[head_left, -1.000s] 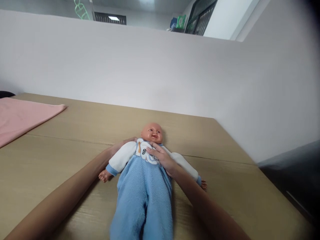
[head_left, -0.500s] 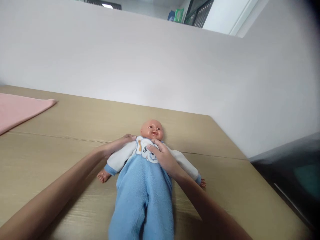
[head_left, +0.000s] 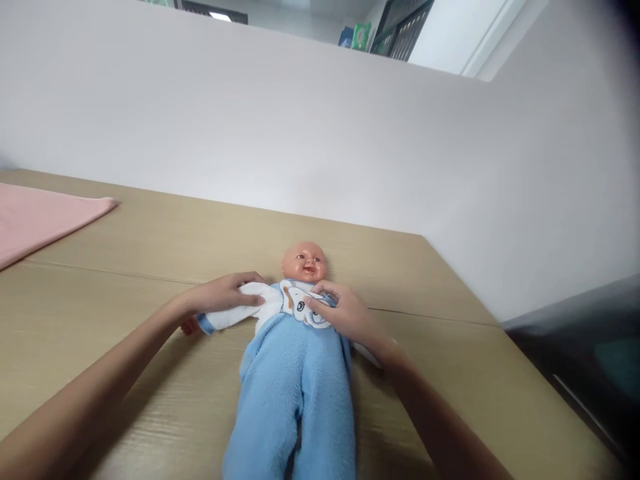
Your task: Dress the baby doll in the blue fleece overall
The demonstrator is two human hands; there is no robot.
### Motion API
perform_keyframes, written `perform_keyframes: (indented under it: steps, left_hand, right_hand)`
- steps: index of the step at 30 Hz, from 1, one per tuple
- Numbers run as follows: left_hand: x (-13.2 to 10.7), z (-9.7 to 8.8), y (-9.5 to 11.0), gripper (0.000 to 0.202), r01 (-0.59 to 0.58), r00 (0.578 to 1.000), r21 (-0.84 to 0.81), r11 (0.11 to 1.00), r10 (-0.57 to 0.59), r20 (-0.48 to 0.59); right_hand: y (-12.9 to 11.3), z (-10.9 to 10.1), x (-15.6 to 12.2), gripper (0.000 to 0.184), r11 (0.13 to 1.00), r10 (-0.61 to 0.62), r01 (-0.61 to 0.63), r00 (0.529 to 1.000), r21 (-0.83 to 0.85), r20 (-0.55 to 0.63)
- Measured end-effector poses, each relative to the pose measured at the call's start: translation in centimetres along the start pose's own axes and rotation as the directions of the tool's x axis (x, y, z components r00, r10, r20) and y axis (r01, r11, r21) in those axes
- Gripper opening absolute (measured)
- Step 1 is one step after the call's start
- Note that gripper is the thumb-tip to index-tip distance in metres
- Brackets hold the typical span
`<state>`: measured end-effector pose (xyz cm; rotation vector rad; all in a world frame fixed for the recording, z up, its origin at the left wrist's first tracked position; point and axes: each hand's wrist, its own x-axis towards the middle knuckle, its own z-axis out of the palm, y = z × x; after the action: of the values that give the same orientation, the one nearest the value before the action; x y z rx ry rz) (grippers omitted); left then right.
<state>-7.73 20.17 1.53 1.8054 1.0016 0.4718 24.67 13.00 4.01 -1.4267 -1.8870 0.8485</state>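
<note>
A baby doll (head_left: 304, 261) lies on its back on a tan wooden table (head_left: 125, 293). It wears a blue fleece romper (head_left: 295, 393) with white sleeves and an animal patch on the chest. My left hand (head_left: 225, 293) is closed round the doll's white sleeve at its upper arm, which sticks out to the left. My right hand (head_left: 343, 312) pinches the romper's cloth at the chest and collar, just below the doll's chin. The doll's other arm is mostly hidden under my right wrist.
A pink cloth (head_left: 40, 217) lies flat on the table at the far left. A white partition wall (head_left: 300, 133) runs behind the table. A dark surface (head_left: 580, 360) sits beyond the table's right edge.
My left hand has slid from the doll's shoulder onto its sleeve and swung that arm outward to the left. My right hand has shifted right on the chest and pinched the cloth.
</note>
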Motion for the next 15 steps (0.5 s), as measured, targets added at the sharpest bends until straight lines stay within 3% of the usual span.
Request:
perform_keyframes:
  steps: [4, 8, 12, 15]
  left_hand:
    - [0.1, 0.6, 0.5, 0.053, 0.033, 0.998, -0.054, 0.998, -0.035, -0.045]
    - [0.3, 0.8, 0.6, 0.047, -0.024, 1.000, -0.083, 0.996, 0.023, -0.009]
    - [0.0, -0.2, 0.5, 0.062, 0.023, 0.998, -0.043, 0.999, -0.021, 0.061]
    - [-0.6, -1.6, 0.7, 0.074, 0.136, 0.981, 0.128, 0.982, -0.151, 0.120]
  right_hand:
    - [-0.6, 0.8, -0.2, 0.026, 0.994, -0.111, 0.111, 0.994, 0.001, -0.013]
    - [-0.9, 1.7, -0.1, 0.020, 0.972, -0.234, 0.235, 0.970, 0.000, -0.063]
    - [0.6, 1.0, 0.3, 0.020, 0.986, -0.158, 0.151, 0.979, -0.067, -0.127]
    - [2.0, -0.2, 0.8, 0.024, 0.993, -0.077, 0.069, 0.993, -0.091, -0.091]
